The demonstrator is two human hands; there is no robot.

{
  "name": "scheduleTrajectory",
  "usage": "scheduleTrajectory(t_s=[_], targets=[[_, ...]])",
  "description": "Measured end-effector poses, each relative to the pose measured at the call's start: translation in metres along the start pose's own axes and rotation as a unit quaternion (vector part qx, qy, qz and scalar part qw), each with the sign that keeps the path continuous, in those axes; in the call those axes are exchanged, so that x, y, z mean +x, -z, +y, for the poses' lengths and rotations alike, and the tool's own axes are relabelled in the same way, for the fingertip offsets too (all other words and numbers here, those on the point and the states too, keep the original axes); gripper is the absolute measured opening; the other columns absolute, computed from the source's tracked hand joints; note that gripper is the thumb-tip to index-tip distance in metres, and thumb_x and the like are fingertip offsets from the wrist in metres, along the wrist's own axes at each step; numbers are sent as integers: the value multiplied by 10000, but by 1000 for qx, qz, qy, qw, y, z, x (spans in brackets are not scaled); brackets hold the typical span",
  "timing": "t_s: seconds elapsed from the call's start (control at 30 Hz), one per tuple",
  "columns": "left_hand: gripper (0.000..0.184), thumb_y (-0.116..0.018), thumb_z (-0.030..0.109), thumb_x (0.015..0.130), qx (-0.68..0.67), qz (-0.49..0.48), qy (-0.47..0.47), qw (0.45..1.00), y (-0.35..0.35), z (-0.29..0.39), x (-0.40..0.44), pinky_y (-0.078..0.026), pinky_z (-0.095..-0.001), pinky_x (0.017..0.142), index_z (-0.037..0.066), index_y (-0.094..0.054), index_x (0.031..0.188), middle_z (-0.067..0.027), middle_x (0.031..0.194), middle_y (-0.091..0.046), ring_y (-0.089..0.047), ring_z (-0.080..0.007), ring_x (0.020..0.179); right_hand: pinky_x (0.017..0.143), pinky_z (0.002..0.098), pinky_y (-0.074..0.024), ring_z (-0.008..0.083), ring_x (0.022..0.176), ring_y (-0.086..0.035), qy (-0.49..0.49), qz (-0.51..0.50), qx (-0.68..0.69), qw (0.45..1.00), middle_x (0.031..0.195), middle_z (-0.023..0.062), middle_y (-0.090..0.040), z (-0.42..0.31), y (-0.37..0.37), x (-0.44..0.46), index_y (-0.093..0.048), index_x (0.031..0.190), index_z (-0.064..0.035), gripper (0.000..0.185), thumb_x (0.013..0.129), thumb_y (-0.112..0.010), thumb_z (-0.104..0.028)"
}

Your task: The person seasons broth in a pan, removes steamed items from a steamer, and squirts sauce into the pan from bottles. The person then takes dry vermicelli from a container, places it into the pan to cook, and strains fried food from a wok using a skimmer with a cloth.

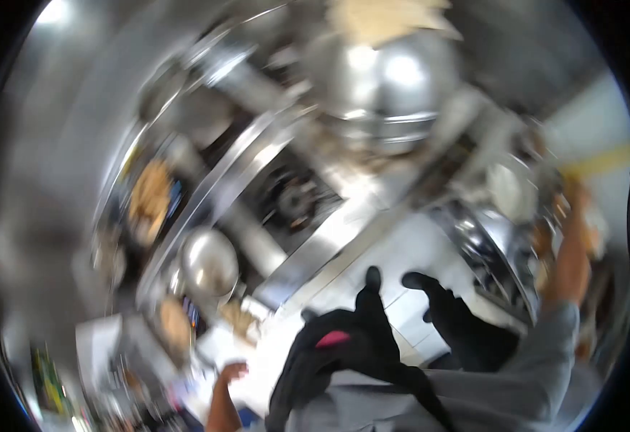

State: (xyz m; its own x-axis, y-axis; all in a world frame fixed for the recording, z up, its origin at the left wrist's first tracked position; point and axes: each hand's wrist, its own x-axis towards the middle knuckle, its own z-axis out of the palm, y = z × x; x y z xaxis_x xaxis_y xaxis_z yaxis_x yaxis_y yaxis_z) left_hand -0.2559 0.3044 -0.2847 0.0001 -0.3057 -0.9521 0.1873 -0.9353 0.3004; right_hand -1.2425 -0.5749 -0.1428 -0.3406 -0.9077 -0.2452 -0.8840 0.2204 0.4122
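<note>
My left hand (233, 371) is low in the view, left of my dark apron, with its fingers apart and nothing in them. A round metal pan (209, 262) lies on the counter above it. My right hand (576, 193) reaches out at the far right, beside a pale round dish (511, 189) and some orange-brown items. Motion smears its fingers, and whether it holds anything is unclear. The whole picture is blurred.
A stove with a black burner (297, 201) stands ahead, and a large shiny metal pot (405, 86) sits beyond it. A tray of brown food (150, 198) is at the left. A rack of metalware (484, 248) stands at the right above the tiled floor (408, 317).
</note>
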Motion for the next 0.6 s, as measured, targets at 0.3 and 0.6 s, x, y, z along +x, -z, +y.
scheduleTrajectory(t_s=[0.3, 0.6], targets=[[378, -564, 387, 985, 175, 182, -152, 956, -142, 302, -102, -551, -313, 605, 40, -706, 939, -85, 766, -716, -693, -160, 699, 912, 422, -516, 366, 1048, -649, -26, 487, 355, 798, 1156, 188, -671, -90, -22, -99, -640, 1222, 13, 427, 879, -679, -238], [258, -617, 252, 824, 433, 460, -75, 772, -70, 163, 87, -566, -465, 793, 55, -709, 963, -170, 1013, -732, -719, -351, 914, 900, 314, -500, 190, 1008, -633, 270, 109, 626, 723, 1136, 103, -661, -374, -106, -479, -625, 1181, 3, 266, 919, -616, -41]])
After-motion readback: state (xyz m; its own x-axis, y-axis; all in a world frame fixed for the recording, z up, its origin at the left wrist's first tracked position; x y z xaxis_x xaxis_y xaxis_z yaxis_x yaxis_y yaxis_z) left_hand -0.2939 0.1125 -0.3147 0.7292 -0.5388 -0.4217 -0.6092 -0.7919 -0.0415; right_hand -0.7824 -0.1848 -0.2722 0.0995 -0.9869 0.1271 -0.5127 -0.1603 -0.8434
